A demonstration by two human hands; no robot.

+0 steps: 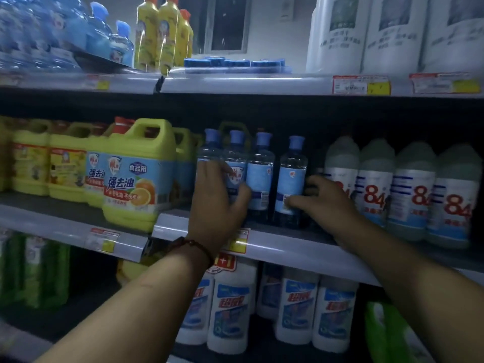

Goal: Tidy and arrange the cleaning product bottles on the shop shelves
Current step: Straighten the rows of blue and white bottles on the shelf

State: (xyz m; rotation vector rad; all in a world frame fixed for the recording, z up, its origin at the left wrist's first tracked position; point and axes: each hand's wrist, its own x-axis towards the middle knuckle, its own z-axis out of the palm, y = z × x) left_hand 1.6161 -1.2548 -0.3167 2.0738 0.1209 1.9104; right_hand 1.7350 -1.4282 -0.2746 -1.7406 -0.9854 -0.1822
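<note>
Several clear bottles with blue caps and blue labels stand upright on the middle shelf (282, 247). My left hand (218, 200) reaches in over the leftmost ones, its fingers curled round the front of a blue-capped bottle (234, 163). My right hand (324, 199) grips the rightmost blue-capped bottle (292, 176) low on its label, thumb in front and fingers behind. A third bottle (260, 174) stands untouched between the two hands.
Yellow-green handled jugs (138, 174) stand left of the blue-capped bottles; white "84" bottles (408, 189) stand to the right. The top shelf holds blue and yellow bottles and large white jugs (337, 35). White bottles (296, 307) fill the shelf below.
</note>
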